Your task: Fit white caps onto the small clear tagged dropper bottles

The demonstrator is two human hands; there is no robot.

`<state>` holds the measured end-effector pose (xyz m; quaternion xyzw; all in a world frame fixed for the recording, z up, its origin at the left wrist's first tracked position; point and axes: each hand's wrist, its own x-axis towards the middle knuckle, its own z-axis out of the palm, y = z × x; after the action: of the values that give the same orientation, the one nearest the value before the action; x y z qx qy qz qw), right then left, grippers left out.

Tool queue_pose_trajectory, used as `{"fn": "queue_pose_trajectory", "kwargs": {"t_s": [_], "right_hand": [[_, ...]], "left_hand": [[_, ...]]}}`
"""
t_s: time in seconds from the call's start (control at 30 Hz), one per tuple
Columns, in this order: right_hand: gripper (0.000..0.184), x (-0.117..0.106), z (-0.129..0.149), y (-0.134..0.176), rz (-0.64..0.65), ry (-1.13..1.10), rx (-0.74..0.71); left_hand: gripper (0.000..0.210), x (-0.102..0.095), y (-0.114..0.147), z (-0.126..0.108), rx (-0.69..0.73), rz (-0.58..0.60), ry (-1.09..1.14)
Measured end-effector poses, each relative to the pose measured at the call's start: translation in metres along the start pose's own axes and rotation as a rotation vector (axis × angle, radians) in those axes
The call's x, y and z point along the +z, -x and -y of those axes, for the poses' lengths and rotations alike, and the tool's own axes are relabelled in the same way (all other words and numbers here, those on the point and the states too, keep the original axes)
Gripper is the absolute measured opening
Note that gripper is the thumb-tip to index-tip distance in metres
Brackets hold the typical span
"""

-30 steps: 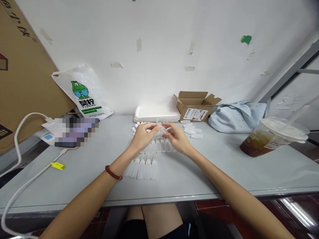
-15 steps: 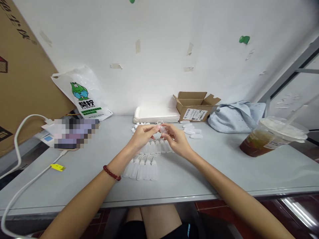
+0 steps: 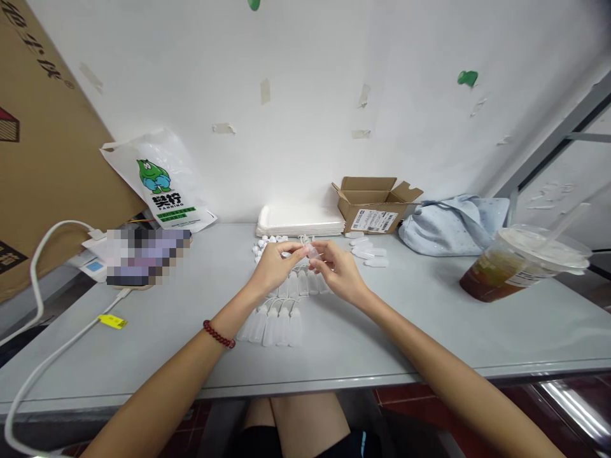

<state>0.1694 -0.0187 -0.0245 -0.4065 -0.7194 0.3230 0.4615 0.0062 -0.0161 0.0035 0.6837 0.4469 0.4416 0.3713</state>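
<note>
Between my two hands, above the tabletop, is a small translucent plastic bottle [image 3: 312, 252] with a looped white top. My right hand [image 3: 338, 270] grips its body between thumb and fingers. At the bottle's top, the thumb and fingers of my left hand [image 3: 275, 266] are pinched together; whether they hold the cap or its loop is too small to tell. Just below my hands lie two rows of similar bottles [image 3: 282, 326] with corded caps, the upper row partly hidden. Loose white caps [image 3: 263, 243] are heaped behind my left hand. Several capless bottles [image 3: 366, 250] lie beyond my right hand.
A stack of white trays [image 3: 300, 221] and an open cardboard box [image 3: 370, 207] stand by the wall. To the right are a light blue bag [image 3: 453, 226] and a drink cup [image 3: 520, 264]. A white cable [image 3: 62, 343] and plastic bag [image 3: 160, 181] are on the left.
My left fingers have drawn slightly back from the bottle's top, and the white loop there now shows. The bottle stays in my right hand; the view has shifted slightly.
</note>
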Motion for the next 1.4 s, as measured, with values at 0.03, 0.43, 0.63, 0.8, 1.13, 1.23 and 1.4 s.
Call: {"fn": "queue_pose_trajectory", "kwargs": {"t_s": [0.03,0.43,0.63,0.8,1.13,1.23,1.4], "right_hand": [[0.026,0.0,0.0,0.0,0.0,-0.003,0.004],[0.024,0.0,0.002,0.0,-0.032,-0.067,0.049],[0.029,0.0,0.005,0.0,-0.063,-0.103,0.086],[0.034,-0.002,0.007,-0.001,-0.082,-0.117,0.14],[0.036,0.001,0.026,0.009,-0.029,-0.237,0.275],[0.036,0.001,0.031,0.011,0.015,-0.214,0.268],[0.031,-0.018,0.038,0.007,0.407,-0.13,0.269]], "left_hand": [[0.027,0.0,0.0,0.001,0.001,-0.01,-0.004],[0.026,-0.001,0.0,0.003,-0.025,-0.044,0.039],[0.025,0.0,-0.001,0.008,-0.025,0.044,0.044],[0.025,-0.002,0.002,0.004,0.176,-0.075,-0.287],[0.04,-0.006,0.026,-0.007,0.698,0.051,-0.722],[0.034,-0.005,0.035,-0.008,0.666,0.0,-0.707],[0.036,-0.007,0.061,-0.01,0.54,0.092,-0.592]]}}
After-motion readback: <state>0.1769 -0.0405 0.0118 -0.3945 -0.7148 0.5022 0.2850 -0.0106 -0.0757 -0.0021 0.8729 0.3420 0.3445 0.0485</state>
